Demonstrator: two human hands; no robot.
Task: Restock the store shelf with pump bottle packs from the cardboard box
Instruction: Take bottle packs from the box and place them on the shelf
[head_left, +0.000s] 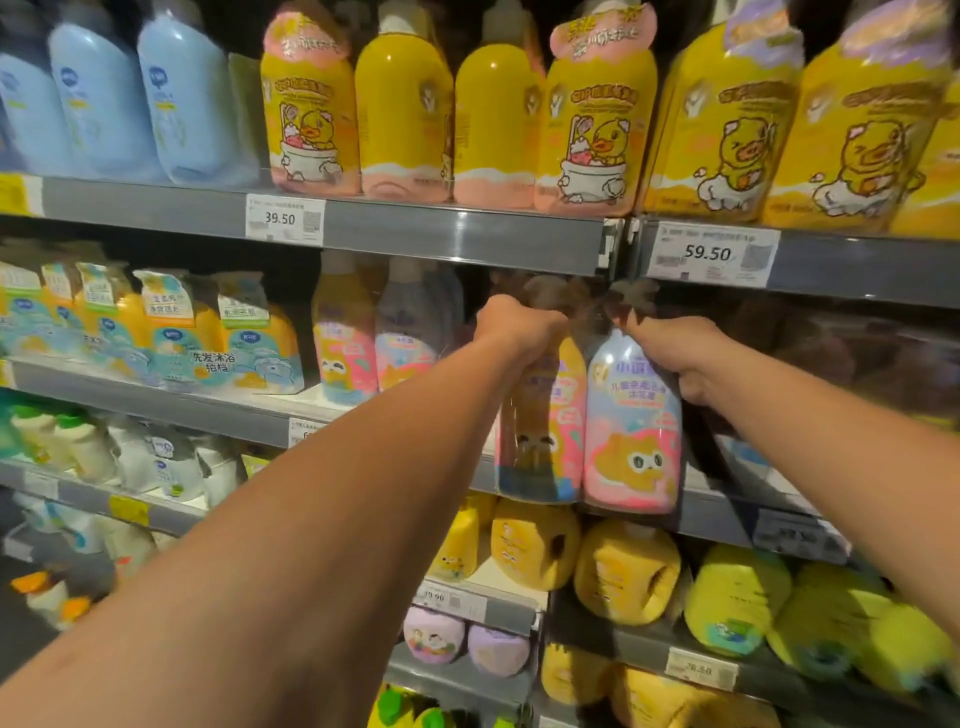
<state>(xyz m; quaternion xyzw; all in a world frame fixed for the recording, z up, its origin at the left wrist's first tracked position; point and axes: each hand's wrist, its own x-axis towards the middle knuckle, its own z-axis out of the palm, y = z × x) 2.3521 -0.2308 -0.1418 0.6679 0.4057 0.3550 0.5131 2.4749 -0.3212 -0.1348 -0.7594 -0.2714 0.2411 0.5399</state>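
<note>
Two-bottle pack upright between my hands, at the shelf lip.

My left hand and right hand both clench the top of the clear-wrapped pack of pink-and-blue pump bottles, its long axis vertical, its base over the grey metal shelf edge; the dark gap for it lies straight beyond, right of the matching pack.

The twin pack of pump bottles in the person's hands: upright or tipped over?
Upright. The twin pack hangs vertically, pump ends up, left hand and right hand gripping its top.
</note>
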